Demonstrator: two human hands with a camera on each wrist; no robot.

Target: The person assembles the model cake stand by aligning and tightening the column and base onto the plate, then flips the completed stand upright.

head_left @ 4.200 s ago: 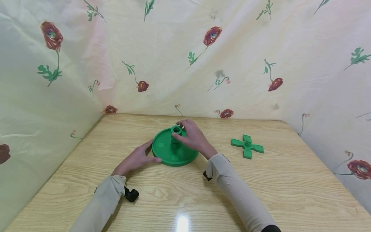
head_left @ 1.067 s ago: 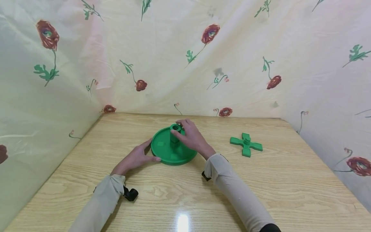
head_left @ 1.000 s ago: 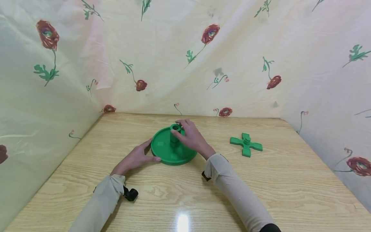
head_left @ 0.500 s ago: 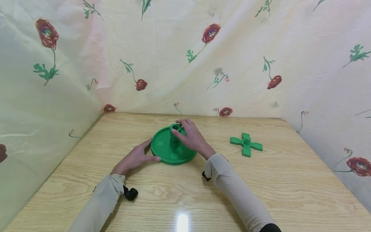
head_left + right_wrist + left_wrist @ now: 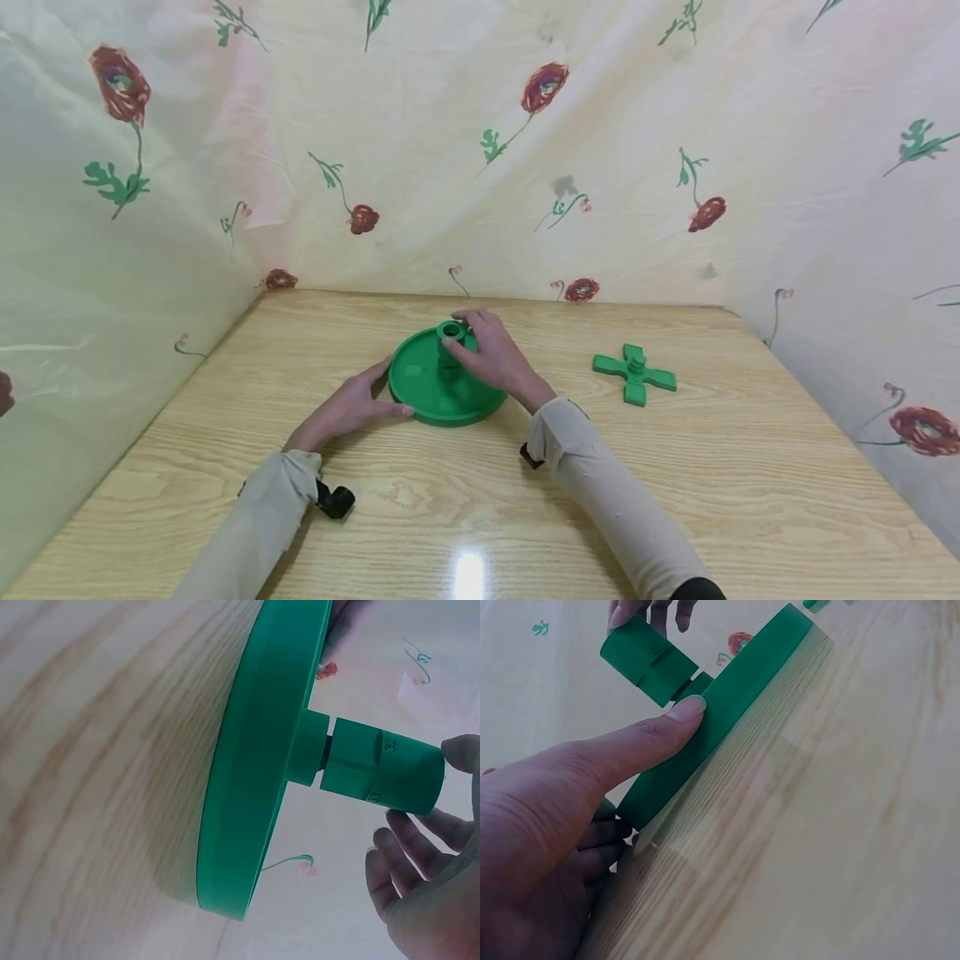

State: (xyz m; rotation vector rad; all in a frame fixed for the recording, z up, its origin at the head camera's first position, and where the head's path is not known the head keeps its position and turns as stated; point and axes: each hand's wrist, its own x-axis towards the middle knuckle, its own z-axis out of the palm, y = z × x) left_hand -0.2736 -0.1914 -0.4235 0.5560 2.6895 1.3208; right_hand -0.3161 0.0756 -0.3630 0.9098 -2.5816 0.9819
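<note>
A round green base with a raised rim (image 5: 420,396) lies on the table in the head view. My left hand (image 5: 356,406) holds its left edge, thumb on the near side and fingers round the far side. Above the base's middle stands a green tube with a hollow top (image 5: 386,766), the marks 32 and 33 on its side. My right hand (image 5: 497,357) pinches the tube's upper end between thumb and fingers. In the right wrist view a narrow neck shows between the tube and the short green hub (image 5: 306,746), and the tube leans slightly.
To the right on the wooden table (image 5: 420,517) lies a green four-armed cross piece (image 5: 634,374) with a small knob at its centre. Cloth with a flower print (image 5: 435,150) hangs behind and at both sides of the table.
Both hands keep their places on the base and the tube. The tube's shaded sides look slightly different between frames, as if turned in place. The head view has shifted a little.
</note>
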